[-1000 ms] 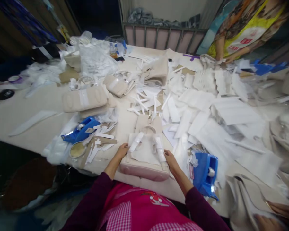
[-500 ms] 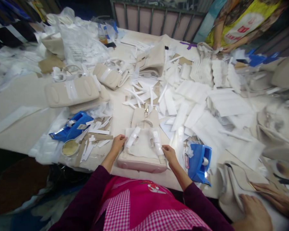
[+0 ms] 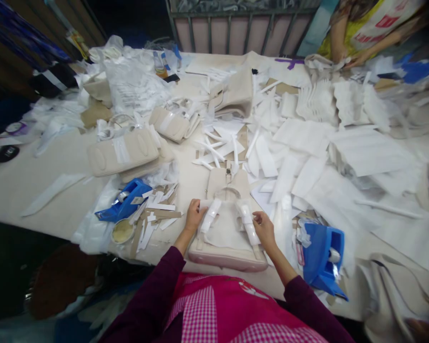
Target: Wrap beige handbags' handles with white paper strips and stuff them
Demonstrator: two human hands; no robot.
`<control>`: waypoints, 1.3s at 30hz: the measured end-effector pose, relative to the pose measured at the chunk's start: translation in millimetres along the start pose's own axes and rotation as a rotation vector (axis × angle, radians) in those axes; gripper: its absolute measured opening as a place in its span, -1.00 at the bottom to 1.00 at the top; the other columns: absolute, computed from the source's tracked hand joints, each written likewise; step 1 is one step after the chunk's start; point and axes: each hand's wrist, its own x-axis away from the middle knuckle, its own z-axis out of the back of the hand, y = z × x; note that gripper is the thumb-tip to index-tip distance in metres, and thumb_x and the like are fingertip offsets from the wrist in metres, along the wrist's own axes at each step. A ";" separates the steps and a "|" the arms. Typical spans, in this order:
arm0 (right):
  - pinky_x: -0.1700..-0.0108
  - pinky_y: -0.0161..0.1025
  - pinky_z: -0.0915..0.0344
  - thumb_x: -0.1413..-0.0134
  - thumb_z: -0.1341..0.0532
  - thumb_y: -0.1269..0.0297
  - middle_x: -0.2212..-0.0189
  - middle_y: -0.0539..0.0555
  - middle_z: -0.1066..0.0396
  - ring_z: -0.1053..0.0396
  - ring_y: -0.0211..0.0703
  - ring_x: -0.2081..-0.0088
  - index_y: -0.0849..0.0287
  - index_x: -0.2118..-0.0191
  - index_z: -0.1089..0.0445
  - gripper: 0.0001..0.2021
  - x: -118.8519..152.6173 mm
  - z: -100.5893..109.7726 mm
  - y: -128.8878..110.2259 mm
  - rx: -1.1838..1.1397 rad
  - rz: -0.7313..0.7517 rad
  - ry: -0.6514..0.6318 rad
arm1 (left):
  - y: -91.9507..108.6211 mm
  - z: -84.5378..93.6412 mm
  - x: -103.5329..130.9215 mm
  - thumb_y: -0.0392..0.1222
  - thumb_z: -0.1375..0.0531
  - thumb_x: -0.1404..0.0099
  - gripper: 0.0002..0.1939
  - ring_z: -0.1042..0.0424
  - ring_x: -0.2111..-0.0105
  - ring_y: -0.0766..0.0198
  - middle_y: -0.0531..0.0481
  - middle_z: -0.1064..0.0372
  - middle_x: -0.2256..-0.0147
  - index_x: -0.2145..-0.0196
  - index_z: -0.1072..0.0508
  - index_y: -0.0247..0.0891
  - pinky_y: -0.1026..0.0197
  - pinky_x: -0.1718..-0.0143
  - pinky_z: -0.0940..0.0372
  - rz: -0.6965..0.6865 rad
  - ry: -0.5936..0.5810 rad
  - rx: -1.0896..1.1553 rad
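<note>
A cream handbag (image 3: 224,238) lies flat on the table edge right in front of me, its handles wrapped in white paper and clear plastic. My left hand (image 3: 194,216) rests on the bag's left side by the left wrapped handle (image 3: 210,215), fingers curled on the wrapping. My right hand (image 3: 265,227) presses the bag's right side beside the right wrapped handle (image 3: 248,221). The bag's metal clasp (image 3: 228,174) points away from me.
Blue tape dispensers sit at left (image 3: 123,202) and right (image 3: 323,257). Other cream bags (image 3: 123,152) lie at left, a heap of white paper sheets (image 3: 307,147) spreads right. A tape roll (image 3: 122,231) sits near the edge. Another person (image 3: 364,28) works at the far right.
Both my hands slid up the bag from its lower corners to the wrapped handles. The co-worker's hands seen at lower right half a second ago are out of view.
</note>
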 end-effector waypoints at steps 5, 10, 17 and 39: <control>0.35 -0.27 -0.13 0.08 -0.12 0.13 0.49 0.02 -0.36 -0.30 -0.13 0.42 0.15 0.34 -0.32 -0.78 -1.9 4.2 -9.9 0.183 -0.163 -0.042 | 2.9 -5.9 -9.0 -0.20 -0.17 -0.14 -0.79 -0.27 0.08 0.18 -0.06 -0.23 0.14 0.23 -0.36 -0.23 0.15 0.08 -0.24 -0.115 -0.047 0.016; 0.44 -0.30 0.01 0.02 -0.05 0.11 0.61 -0.04 -0.25 -0.19 -0.20 0.50 0.13 0.56 -0.23 -0.76 -2.1 2.5 -13.8 0.242 -0.232 -0.106 | -1.7 -13.8 -11.0 -0.11 -0.17 -0.18 -0.78 -0.30 0.14 0.16 -0.04 -0.26 0.23 0.22 -0.35 -0.22 0.08 0.02 -0.23 -0.074 0.002 -0.034; 0.42 -0.32 -0.06 0.20 -0.04 0.21 0.58 -0.05 -0.16 -0.13 -0.24 0.46 0.15 0.62 -0.14 -0.85 1.7 0.4 5.3 -0.140 -0.239 -0.202 | 0.6 -17.5 -17.9 -0.01 -0.25 -0.08 -0.73 -0.30 0.23 0.17 -0.01 -0.24 0.30 0.32 -0.34 -0.21 0.11 0.13 -0.27 0.013 0.015 -0.147; 0.43 -0.33 -0.04 0.44 0.00 0.42 0.63 -0.03 -0.17 -0.13 -0.27 0.50 0.18 0.76 -0.12 -0.93 -22.8 -3.1 16.3 0.063 -0.137 -0.312 | 137.6 -15.7 64.5 -0.26 -0.08 -0.31 -0.91 -0.32 0.22 0.18 -0.05 -0.35 0.30 0.30 -0.39 -0.25 0.16 0.16 -0.27 -0.698 -0.799 -0.274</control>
